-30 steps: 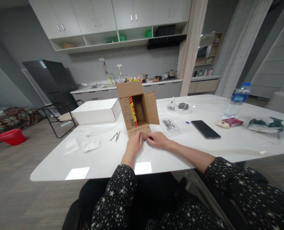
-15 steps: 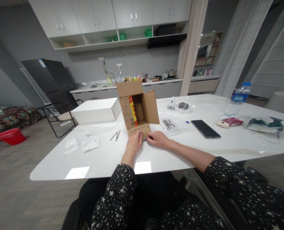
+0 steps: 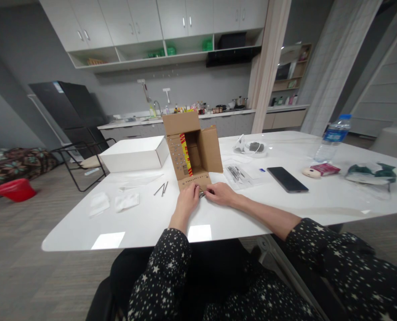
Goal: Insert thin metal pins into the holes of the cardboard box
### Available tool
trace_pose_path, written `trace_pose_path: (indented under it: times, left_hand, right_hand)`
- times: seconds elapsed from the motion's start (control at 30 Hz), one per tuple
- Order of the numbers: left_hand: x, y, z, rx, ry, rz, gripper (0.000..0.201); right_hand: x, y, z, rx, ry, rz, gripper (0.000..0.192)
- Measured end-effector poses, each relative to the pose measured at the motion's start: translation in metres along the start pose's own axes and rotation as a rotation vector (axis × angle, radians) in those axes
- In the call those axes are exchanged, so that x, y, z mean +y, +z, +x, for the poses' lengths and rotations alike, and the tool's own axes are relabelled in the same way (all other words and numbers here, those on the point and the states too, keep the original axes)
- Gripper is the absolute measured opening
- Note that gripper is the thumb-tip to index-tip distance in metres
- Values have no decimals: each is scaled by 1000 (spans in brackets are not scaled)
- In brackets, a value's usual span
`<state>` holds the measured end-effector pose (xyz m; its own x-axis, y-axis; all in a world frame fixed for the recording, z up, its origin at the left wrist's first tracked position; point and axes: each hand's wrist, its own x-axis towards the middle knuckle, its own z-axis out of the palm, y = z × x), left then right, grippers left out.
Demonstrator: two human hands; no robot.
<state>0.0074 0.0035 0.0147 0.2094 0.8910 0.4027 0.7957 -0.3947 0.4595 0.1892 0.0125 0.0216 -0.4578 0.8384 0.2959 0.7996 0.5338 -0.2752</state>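
We have both hands curled together at the near foot of the cardboard box [image 3: 193,149], and between the fingertips of our left hand [image 3: 187,201] and our right hand [image 3: 222,195] sits a small dark metal piece [image 3: 201,194], too small to tell what it is; both hands look pinched shut on it, though the fingers hide most of the contact. The piece lies level on the white table [image 3: 151,218], its long axis running left to right from one hand to the other, so neither hand is clearly nearer; the left fingers cover its left end and the right fingers its right end. We cannot tell which end is the head or tip. Just beyond the grip, touching or nearly touching the left knuckles, lies the box's lowered front flap [image 3: 195,182], printed with a row of small marks. The box stands upright on its side beyond that, its open mouth facing us, a red and yellow strip on the inner left wall. To the left of the grip, apart from it, lie two thin dark rods [image 3: 161,189], pointing away from us. To the right and a little farther lies a clear bag of small parts [image 3: 238,174], then a dark phone [image 3: 287,180]. Farthest off to the left is a white box [image 3: 134,154].
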Motion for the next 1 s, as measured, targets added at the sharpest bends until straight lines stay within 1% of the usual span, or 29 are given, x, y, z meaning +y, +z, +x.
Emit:
trace_pose_path:
  times: [0.37,0.63,1.0]
  left_hand:
    - [0,0,0,1,-9,-16,21]
    - [0,-1,0,-5,-10,-13,22]
    - [2,-3,-1,-4,-2,-21,21]
  right_hand:
    - [-2,-2,-1,-7,11,-5,28]
    - [0,0,0,10,-2,-5,28]
    - [0,1,0,0,-4,-9,29]
